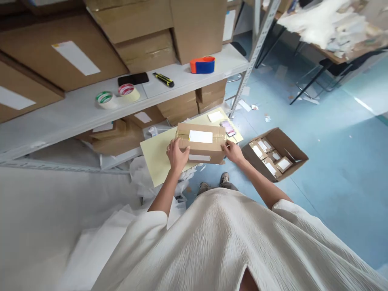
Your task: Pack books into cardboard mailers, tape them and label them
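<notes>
A taped cardboard box (216, 133) with white labels on its top and front sits between my hands, above a pale yellow board (157, 155). Its left end is gripped by my left hand (177, 155), thumb on the near side. My right hand (233, 152) pinches the near right corner. The fingers on the far sides are partly hidden by the box. Beyond it on the board are a white card (215, 116) and a phone-like item (228, 128), blurred out in part.
An open carton (295, 155) with several small labelled boxes stands on the floor at right. Ahead, a metal shelf (169, 89) carries large cartons (145, 18), tape rolls (106, 100), a utility knife (163, 79) and an orange-blue band (202, 65). White packing sheets (103, 234) lie at lower left.
</notes>
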Demonstrator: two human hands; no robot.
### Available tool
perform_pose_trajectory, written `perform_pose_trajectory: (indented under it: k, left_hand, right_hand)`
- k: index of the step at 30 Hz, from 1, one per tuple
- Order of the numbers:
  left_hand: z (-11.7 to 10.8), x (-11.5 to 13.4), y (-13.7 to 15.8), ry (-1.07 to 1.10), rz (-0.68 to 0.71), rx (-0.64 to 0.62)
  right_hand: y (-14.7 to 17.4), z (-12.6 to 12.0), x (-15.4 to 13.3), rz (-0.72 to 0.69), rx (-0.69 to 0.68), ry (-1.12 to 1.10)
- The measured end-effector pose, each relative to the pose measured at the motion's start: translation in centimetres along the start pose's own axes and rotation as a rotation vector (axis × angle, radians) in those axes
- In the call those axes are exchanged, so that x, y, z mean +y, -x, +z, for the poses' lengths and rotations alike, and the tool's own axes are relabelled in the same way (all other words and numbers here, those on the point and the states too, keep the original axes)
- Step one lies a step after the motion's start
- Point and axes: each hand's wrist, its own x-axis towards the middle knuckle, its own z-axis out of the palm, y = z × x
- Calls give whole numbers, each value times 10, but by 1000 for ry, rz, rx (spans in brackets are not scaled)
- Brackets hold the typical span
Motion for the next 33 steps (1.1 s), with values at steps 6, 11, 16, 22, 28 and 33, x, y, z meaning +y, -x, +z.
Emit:
perform_pose_trajectory:
  k: [6, 11, 16, 22, 28, 33]
  left_hand:
    - [24, 70, -15, 73, 189, -83]
    - [71, 142, -21, 104, 308, -150]
    - [142, 231, -29, 148, 396, -245]
    - [246, 346, -35, 197, 445, -358]
    - [360, 436, -33, 178, 401, -599]
    - [441, 472, -35, 132, 325, -795]
  right_hand:
    - [34, -56, 36, 73, 174, -40]
    - [59, -112, 86, 136, 331, -86]
    - [69, -181, 157, 209, 411, -106]
    - [61, -255, 276, 325, 464, -112]
    - [51, -298, 406, 498, 435, -141]
    - [49, -307, 482, 687, 298, -187]
